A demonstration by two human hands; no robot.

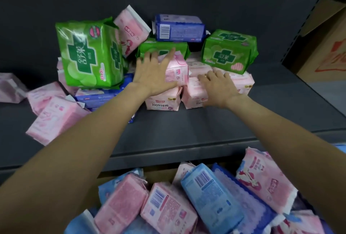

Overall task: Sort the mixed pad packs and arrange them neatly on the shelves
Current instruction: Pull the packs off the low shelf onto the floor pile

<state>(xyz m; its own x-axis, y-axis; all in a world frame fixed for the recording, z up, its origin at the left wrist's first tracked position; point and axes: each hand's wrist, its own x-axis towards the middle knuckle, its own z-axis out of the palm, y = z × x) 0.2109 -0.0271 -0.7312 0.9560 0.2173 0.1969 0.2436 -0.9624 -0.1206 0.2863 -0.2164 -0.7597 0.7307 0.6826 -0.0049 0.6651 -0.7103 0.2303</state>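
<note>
Left hand (152, 73) grips upright pink pack (177, 72); barcode face rightward.

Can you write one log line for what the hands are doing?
left hand: holds pink pack | right hand: rests on pink packs

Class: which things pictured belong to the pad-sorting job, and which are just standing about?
Job: left hand holding a pink pack; right hand on pink packs; green packs; blue pack; shelf.
Standing about: cardboard box.
</note>
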